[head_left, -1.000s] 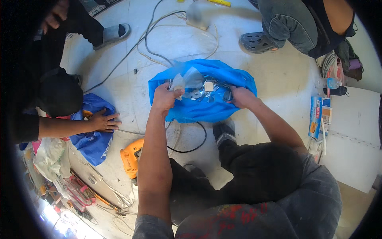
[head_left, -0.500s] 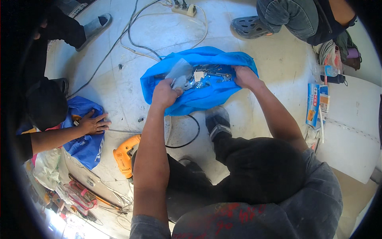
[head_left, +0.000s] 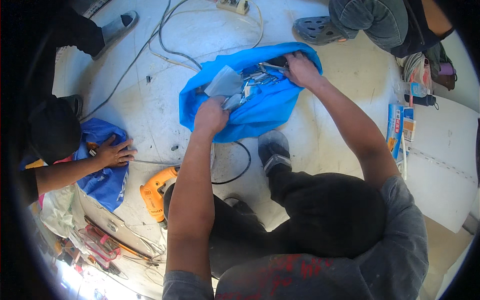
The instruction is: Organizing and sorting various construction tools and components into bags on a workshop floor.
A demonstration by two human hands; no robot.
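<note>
A bright blue cloth bag (head_left: 260, 117) lies open on the floor before me, with loose metal hardware (head_left: 260, 77) inside it. My left hand (head_left: 211, 117) is closed at the bag's left side, on a translucent plastic bag (head_left: 224, 82) whose upper part sticks up past the fingers. My right hand (head_left: 302, 70) reaches over the near rim into the bag's right end. Its fingers are bent around the blue cloth there, their tips partly hidden in shadow.
An orange power drill (head_left: 156, 195) lies left of my knee, its cable looping past my shoe. A co-worker's hand (head_left: 115, 152) rests on a darker blue bag (head_left: 105, 185) at left. Another person's clog (head_left: 317, 31) is at the far right. A power strip (head_left: 232, 5) stands at the back.
My right hand has moved up and a little left, and the blue bag's right end has shifted up with it. The plastic bag leans further left beside my left hand.
</note>
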